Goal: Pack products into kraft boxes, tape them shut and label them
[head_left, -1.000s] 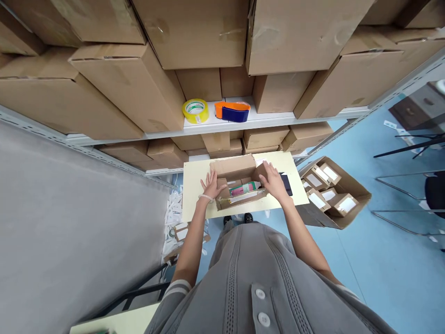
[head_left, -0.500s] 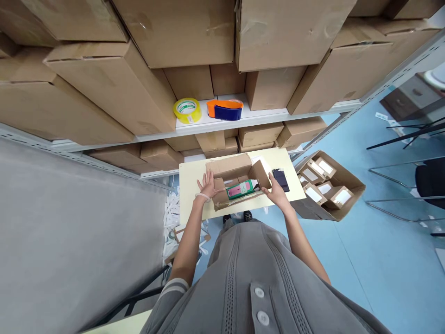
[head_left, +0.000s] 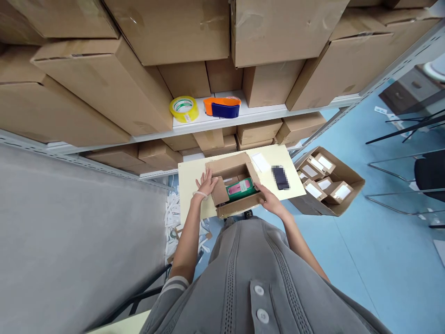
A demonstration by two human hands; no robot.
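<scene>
Left hand (head_left: 206, 183) spread on carton flap (head_left: 219, 191), right hand (head_left: 271, 201) touching opposite end, grip unclear; green-pink box (head_left: 239, 188) inside, between hands

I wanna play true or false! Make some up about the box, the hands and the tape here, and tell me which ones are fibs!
1. The cardboard box on the pale table is open. True.
2. The green and pink pack lies outside the box. False: it is inside.
3. The left hand is at the box's left end, with its fingers spread. True.
4. The yellow tape roll is in the right hand. False: the roll sits on the shelf, and that hand is at the box's right end.
5. A dark flat thing lies on the table, to the right of the box. True.
</scene>
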